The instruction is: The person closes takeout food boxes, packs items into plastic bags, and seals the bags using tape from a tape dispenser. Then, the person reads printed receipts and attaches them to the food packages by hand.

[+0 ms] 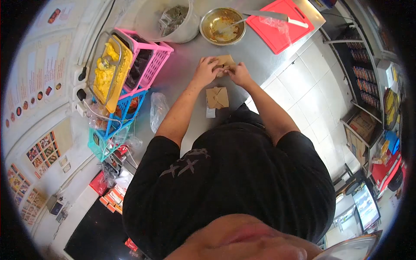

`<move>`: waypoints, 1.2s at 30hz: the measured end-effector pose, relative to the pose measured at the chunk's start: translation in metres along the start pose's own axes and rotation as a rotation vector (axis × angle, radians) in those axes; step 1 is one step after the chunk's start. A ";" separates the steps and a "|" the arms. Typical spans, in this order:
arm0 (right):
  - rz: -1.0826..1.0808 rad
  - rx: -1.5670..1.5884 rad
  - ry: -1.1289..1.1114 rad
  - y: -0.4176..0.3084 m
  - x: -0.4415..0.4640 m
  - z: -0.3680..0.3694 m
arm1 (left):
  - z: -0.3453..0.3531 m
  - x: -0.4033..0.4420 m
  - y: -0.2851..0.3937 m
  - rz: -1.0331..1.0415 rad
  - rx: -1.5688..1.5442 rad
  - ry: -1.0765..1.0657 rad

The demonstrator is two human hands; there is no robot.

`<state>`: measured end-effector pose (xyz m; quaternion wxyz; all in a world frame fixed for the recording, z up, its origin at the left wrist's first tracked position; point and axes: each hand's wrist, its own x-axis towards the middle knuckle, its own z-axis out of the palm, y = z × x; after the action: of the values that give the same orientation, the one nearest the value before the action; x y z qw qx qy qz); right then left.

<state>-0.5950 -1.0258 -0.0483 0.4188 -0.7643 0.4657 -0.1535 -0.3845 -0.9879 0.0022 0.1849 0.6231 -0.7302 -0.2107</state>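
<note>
Both my hands are at a brown cardboard takeaway box (225, 59) on the metal table. My left hand (206, 71) holds its left side, with bent fingers at the flaps. On the right side, my right hand (239, 74) pinches the box's near edge. The fingers of the two hands nearly meet over the middle, so part of the box is hidden. Closer to my body lies a second brown box (217, 98), its flaps folded shut. A small white slip of paper (210, 113) sticks out at that box's near edge.
Beyond the hands stand a steel bowl (209, 36) with sauce residue and a large clear tub (190, 27). A knife (271, 16) lies across a red cutting board (264, 35). Stacked baskets (161, 58) and a yellow tray (125, 65) line the left; a plastic bag (157, 110) lies nearby.
</note>
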 end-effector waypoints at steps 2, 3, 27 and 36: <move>0.008 -0.034 -0.093 0.000 0.004 -0.004 | 0.001 0.001 0.000 -0.009 0.003 -0.021; -0.001 -0.052 -0.118 0.002 0.007 -0.004 | 0.004 0.002 -0.003 -0.007 0.005 -0.028; 0.409 0.013 0.127 -0.030 -0.002 0.009 | 0.014 0.008 0.021 -0.270 -0.200 0.110; 0.375 0.032 0.095 -0.017 0.003 0.016 | 0.018 0.010 0.024 -0.451 -0.349 -0.017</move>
<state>-0.5739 -1.0165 -0.0445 0.4297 -0.6492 0.6167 -0.1163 -0.4157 -0.9936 0.0001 0.2315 0.7268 -0.5273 -0.3743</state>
